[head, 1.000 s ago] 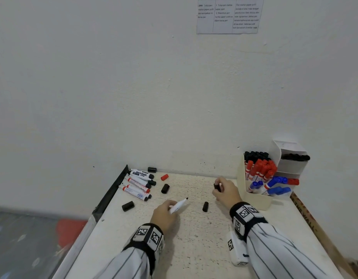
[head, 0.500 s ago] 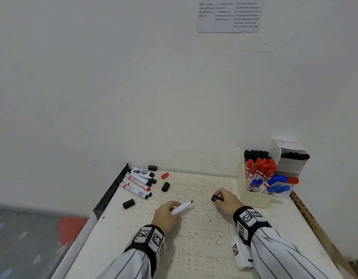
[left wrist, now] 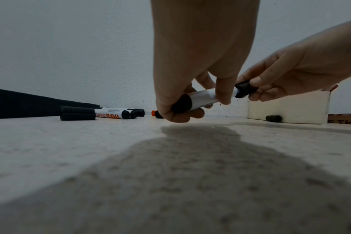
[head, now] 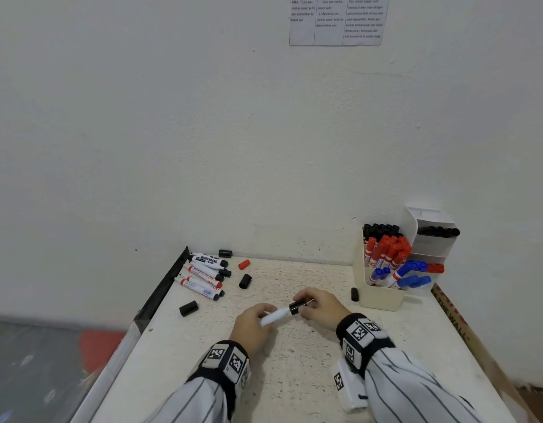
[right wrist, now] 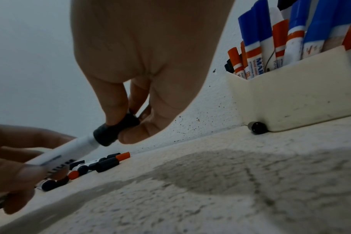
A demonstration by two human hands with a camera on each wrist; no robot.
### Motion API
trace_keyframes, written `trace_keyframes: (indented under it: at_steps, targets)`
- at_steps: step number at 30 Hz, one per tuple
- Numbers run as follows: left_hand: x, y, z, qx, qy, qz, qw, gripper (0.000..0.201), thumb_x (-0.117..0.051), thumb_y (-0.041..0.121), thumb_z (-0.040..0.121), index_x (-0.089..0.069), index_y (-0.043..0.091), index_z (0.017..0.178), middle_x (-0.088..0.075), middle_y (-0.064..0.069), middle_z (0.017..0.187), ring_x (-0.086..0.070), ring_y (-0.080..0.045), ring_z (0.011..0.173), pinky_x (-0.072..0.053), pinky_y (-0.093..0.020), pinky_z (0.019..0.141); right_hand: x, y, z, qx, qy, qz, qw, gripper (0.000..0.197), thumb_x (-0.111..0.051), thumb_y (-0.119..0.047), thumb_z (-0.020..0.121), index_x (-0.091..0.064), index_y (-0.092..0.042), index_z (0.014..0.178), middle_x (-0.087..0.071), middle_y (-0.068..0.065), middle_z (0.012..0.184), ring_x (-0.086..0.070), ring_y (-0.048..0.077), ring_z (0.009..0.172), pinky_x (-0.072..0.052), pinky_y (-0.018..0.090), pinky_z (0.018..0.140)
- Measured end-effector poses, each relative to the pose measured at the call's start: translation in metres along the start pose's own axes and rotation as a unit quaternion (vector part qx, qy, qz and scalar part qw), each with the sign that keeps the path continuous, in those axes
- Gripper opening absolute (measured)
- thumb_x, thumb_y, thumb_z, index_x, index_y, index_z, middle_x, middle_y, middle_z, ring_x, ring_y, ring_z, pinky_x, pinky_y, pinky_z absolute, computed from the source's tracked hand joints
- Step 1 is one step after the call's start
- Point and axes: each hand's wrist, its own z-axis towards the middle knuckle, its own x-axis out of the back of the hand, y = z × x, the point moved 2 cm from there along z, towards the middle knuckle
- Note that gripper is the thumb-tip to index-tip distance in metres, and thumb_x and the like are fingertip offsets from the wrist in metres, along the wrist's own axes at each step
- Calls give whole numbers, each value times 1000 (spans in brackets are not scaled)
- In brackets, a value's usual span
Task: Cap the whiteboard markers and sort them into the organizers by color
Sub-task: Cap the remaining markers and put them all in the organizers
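Mid-desk (head: 294, 377): left hand (head: 251, 326) grip wraps white marker (head: 274, 316). Right hand (head: 320, 305) pinches black cap (head: 295, 308) onto its tip. Organizer (head: 377, 296) at two o'clock.

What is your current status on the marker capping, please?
Left hand grips white-barrelled black marker. Right hand pinches black plastic cap onto its tip. Nothing in the way.
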Motion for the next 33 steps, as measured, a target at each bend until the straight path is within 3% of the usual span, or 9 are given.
trace_keyframes:
  at_steps: [6, 10, 16, 19, 21, 24, 28, 30, 33]
  targets:
    - [-2, 6, -2, -33, -9, -11, 999, 28, -63, 4, 80, -64, 23, 101, -63, 4, 91, -56, -8, 82, -40, 0, 59, -6, -7, -7, -23, 5, 50, 998, 5, -54, -19, 91, -58, -18, 89, -55, 0, 72, -50, 12, 56, -43, 21, 53]
    - [-4, 16, -5, -40, -14, -33, 999, 21, -63, 20, 86, -64, 20, 107, -64, 4, 92, -55, -6, 77, -41, -7, 62, -4, -11, -5, -33, 51, -10, 998, 42, -38, -44, 96, -45, -18, 63, -41, -3, 59, -37, 11, 54, -29, 24, 54]
    - [-6, 43, -7, -24, -22, -23, 999, 28, -50, 34, 94, -70, 14, 91, -56, 5, 64, -43, -7, 49, -36, -18, 49, -2, -25, -5, -10, 126, 37, 991, 45, -38, -32, 98, -35, -16, 56, -32, -3, 56, -31, 12, 54, -24, 27, 54]
    - [3, 54, -9, 64, -110, -151, 980, 30, -48, 39, 95, -67, 17, 92, -50, 6, 64, -32, -7, 37, -24, -16, 37, 2, -30, -5, 22, 129, 98, 987, 39, -39, -25, 97, -34, -16, 59, -30, -4, 57, -29, 13, 54, -23, 26, 53]
    - [9, 61, -9, 73, -133, -161, 975, 29, -47, 41, 95, -66, 19, 87, -48, 6, 63, -30, -6, 36, -22, -15, 37, 4, -33, -6, 37, 128, 131, 982, 38, -39, -23, 97, -34, -17, 60, -29, -4, 56, -27, 13, 53, -23, 25, 53]
    - [14, 72, -8, -13, -42, 2, 999, 27, -51, 41, 92, -68, 25, 80, -53, 7, 59, -41, -8, 45, -35, -20, 49, 6, -34, -4, 15, 139, 110, 984, 38, -38, -22, 96, -33, -16, 59, -29, -3, 55, -27, 13, 52, -21, 26, 51]
    - [12, 80, -18, -115, 97, 267, 952, 31, -42, 48, 94, -62, 34, 112, -70, 6, 87, -63, -11, 78, -51, -26, 64, 10, -39, 0, -26, 139, 109, 984, 36, -36, -24, 95, -34, -15, 60, -30, -1, 52, -27, 14, 48, -21, 26, 47]
    - [13, 81, -18, -116, 99, 231, 961, 30, -42, 48, 94, -63, 35, 111, -69, 7, 81, -61, -10, 75, -48, -26, 59, 14, -44, 0, -8, 147, 93, 985, 37, -36, -20, 95, -32, -15, 58, -30, -1, 52, -27, 14, 48, -21, 22, 43]
    - [13, 84, -11, -66, 20, 54, 996, 26, -49, 42, 93, -70, 27, 94, -49, 10, 58, -44, -9, 54, -34, -22, 54, 16, -45, 1, 19, 149, 153, 977, 39, -37, -18, 95, -32, -16, 57, -28, -6, 47, -25, 13, 45, -21, 25, 46]
